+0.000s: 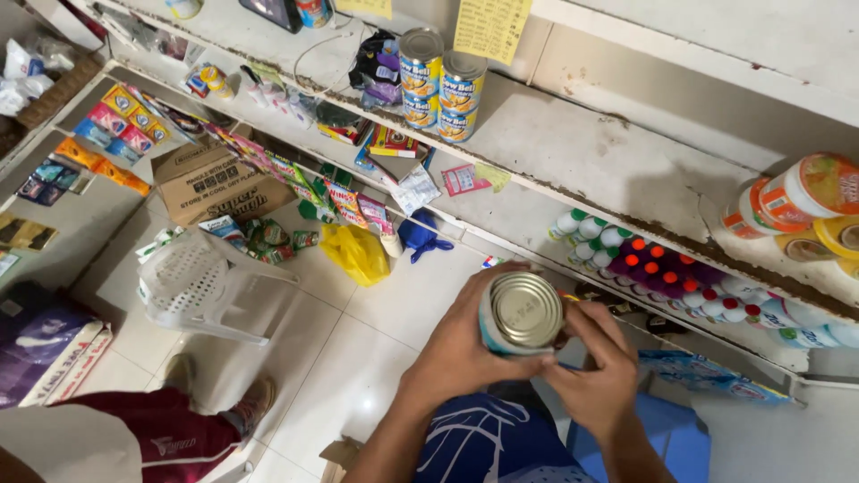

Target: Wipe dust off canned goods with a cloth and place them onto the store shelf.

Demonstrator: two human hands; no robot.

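Note:
My left hand [461, 349] wraps around a tin can [522, 313] with a shiny metal top, held upright over my lap. My right hand [598, 371] touches the can's right side with fingers curled against it. Two stacks of similar labelled cans [440, 82] stand on the white shelf [573, 152] above. A row of small bottles with red, orange and green caps [658, 268] lies on the lower shelf just beyond my hands.
A white plastic chair [201, 282] lies tipped on the tiled floor beside a cardboard box [210, 183]. A yellow bag [356, 252] and blue bag [420, 234] sit by the shelf. Another person's legs in maroon shorts [170, 434] are at lower left. Tubs [796, 197] stand at right.

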